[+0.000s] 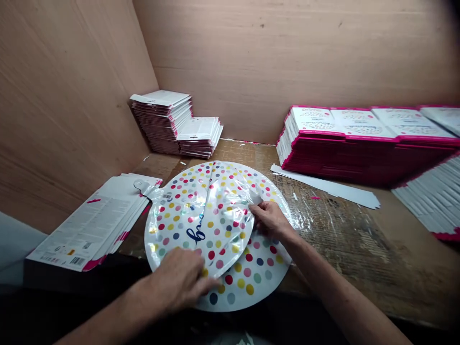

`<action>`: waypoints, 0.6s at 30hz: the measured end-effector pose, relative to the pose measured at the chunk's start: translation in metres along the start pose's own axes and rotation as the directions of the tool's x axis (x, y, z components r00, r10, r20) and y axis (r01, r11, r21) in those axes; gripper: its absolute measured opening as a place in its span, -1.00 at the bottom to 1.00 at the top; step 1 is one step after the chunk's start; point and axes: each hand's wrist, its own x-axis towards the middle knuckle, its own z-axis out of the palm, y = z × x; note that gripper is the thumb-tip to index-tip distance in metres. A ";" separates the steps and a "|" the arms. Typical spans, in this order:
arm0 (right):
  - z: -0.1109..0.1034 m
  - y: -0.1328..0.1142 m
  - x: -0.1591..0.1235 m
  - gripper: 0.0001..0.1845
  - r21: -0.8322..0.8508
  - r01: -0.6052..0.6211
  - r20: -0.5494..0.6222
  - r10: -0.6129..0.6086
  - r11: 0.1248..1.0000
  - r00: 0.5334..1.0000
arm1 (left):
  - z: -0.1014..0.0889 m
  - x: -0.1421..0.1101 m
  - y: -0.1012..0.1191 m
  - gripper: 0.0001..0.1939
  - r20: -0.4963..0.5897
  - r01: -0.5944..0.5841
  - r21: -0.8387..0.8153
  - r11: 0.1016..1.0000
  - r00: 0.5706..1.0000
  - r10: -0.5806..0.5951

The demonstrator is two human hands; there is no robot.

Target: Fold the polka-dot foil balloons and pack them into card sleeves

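Note:
A round foil balloon printed with multicoloured polka dots lies flat on the table, its upper part folded over toward me. The crinkled, clear-looking back of the fold faces up. My left hand presses down on the folded part near its lower edge. My right hand grips the fold's right edge between thumb and fingers. The balloon's silver tail points left, toward a stack of white printed packaging sleeves.
Two stacks of pink-edged packaging stand in the far left corner against plywood walls. A long row of pink-edged stacks lines the right back. A white cardboard strip lies on the worn, taped table.

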 end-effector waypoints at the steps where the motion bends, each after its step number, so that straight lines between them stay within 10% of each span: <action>1: -0.007 0.004 -0.004 -0.67 -0.058 0.036 -0.064 -0.040 0.998 0.997 | 0.009 -0.007 0.009 -0.55 0.024 -0.058 -0.062 0.996 0.998 0.060; 4: -0.018 0.008 -0.018 -0.60 -0.427 0.240 -0.347 -0.403 0.872 0.847 | 0.019 -0.013 0.015 -0.56 -0.064 0.020 -0.155 0.988 0.997 -0.030; 7: -0.014 0.010 -0.028 -0.59 -0.730 0.435 -0.163 -0.752 0.528 0.638 | 0.016 -0.004 0.006 -0.51 -0.225 0.343 -0.120 0.931 0.904 -0.362; 10: -0.006 0.017 -0.027 -0.70 -0.728 0.613 0.203 -0.756 0.309 0.622 | 0.023 0.002 0.003 -0.46 -0.144 0.355 -0.191 0.915 0.912 -0.383; 13: -0.003 0.026 -0.016 -0.68 -0.705 0.638 0.278 -0.707 0.310 0.650 | 0.038 -0.002 0.007 -0.46 0.051 0.253 -0.379 0.890 0.966 -0.253; 18: -0.018 0.029 -0.013 -0.67 -0.608 0.655 0.261 -0.667 0.448 0.698 | 0.025 -0.012 0.021 -0.46 0.306 0.227 -0.870 0.438 0.945 0.119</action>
